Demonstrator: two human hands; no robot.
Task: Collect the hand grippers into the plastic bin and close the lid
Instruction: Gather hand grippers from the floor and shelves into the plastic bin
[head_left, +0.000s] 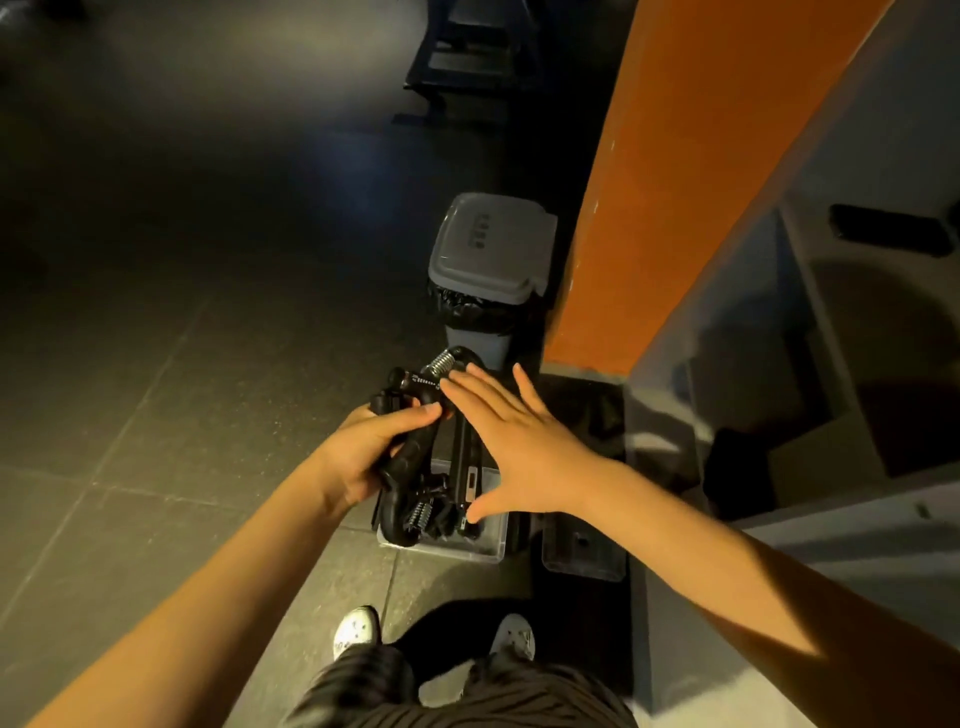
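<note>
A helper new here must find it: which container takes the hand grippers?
Start at the orange pillar; a grey trash can stands at its foot. Nearer the person's shoes, on the floor, sits the plastic bin: low, clear-walled and open, with black sprung hand grippers inside, unlike the tall lidded trash can.

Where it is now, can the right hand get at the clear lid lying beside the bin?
Probably yes: the right hand is open and holds nothing, and the clear lid lies uncovered on the floor right of the bin.

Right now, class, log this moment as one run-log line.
left hand: grips hand gripper | right hand: open, fingers over it | plastic bin: uncovered, holds more grippers
</note>
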